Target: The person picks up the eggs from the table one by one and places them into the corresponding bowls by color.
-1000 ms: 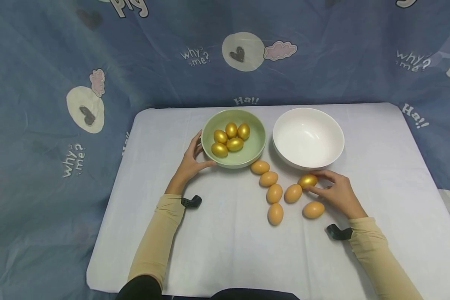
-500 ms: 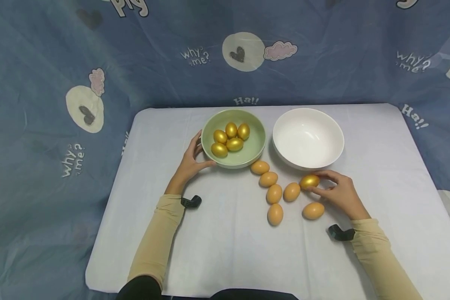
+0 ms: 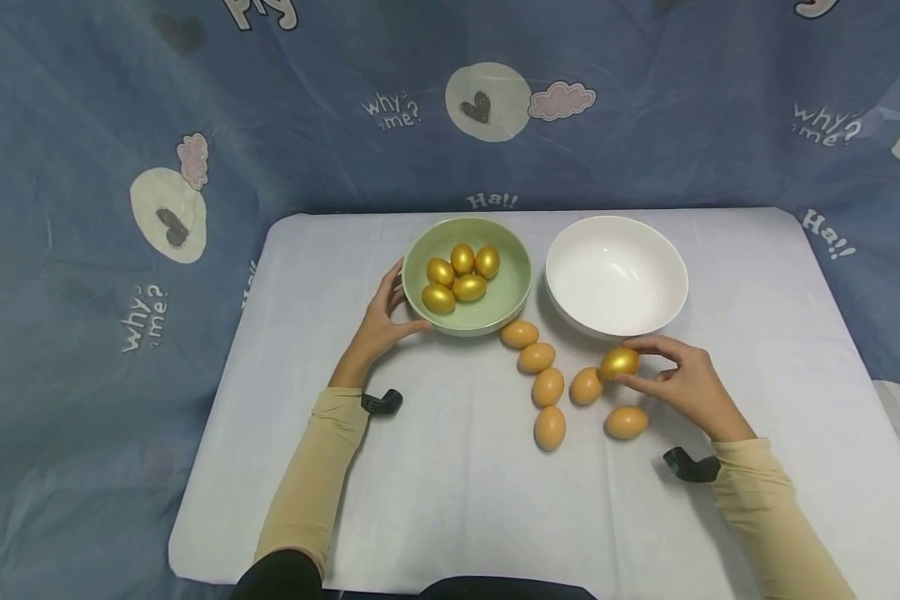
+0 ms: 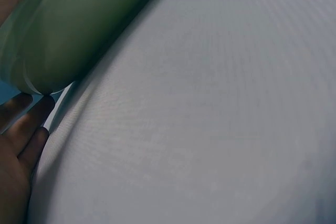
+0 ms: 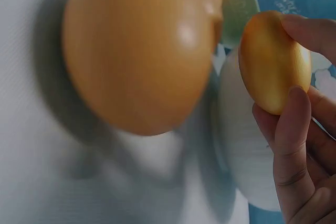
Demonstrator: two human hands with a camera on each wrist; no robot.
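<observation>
My left hand (image 3: 384, 323) holds the side of a light green bowl (image 3: 520, 304), thumb at the front and fingers along its left; in the left wrist view fingertips (image 4: 48, 99) meet the bowl's underside. Several shiny golden eggs (image 3: 468, 288) lie inside that bowl. Between thumb and fingers, my right hand (image 3: 686, 379) pinches another golden egg (image 3: 619, 362), just in front of the white bowl (image 3: 617, 275). In the right wrist view this golden egg (image 5: 275, 64) appears at the fingertips, and a brown egg (image 5: 139, 51) looms large nearby.
Several brown eggs (image 3: 536, 357) form a slanting row in front of the green bowl. One brown egg (image 3: 586, 387) sits beside the pinched egg, another (image 3: 626, 423) nearer the front. A white cloth covers the table (image 3: 435, 500); a blue patterned curtain (image 3: 307, 125) hangs behind.
My right hand has drawn slightly right with the golden egg, which looks a little higher now. The left hand stays on the green bowl.
</observation>
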